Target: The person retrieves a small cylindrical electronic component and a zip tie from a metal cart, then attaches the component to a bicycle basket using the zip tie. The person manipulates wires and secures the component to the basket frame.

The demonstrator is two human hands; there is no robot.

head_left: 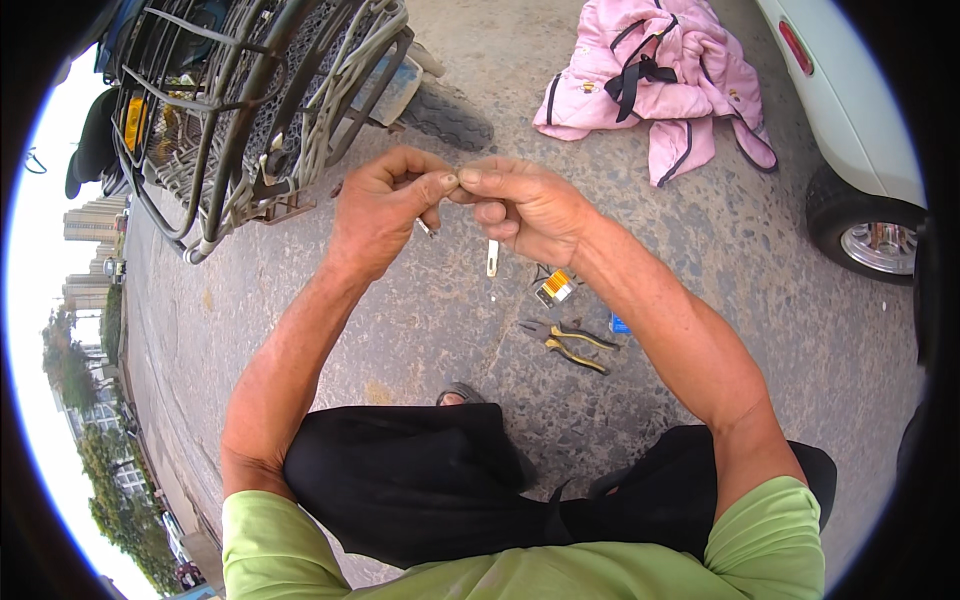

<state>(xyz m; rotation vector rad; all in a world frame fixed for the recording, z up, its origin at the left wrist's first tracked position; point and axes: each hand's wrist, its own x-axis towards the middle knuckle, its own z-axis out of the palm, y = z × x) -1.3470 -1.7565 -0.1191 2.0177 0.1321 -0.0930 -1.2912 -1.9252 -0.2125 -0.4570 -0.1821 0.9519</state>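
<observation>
While fingers (490,212) pinch together, mottled outdoor pavement (420,330) lies below

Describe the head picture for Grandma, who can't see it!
A person's left hand and right hand meet at the fingertips above rough pavement, anything pinched there too small to tell. Yellow-and-black combination pliers lie on the ground, with pink quilted cloth farther off.

A light-green short-sleeved shirt (490,572) is worn with loose black bottoms (400,465).
</observation>
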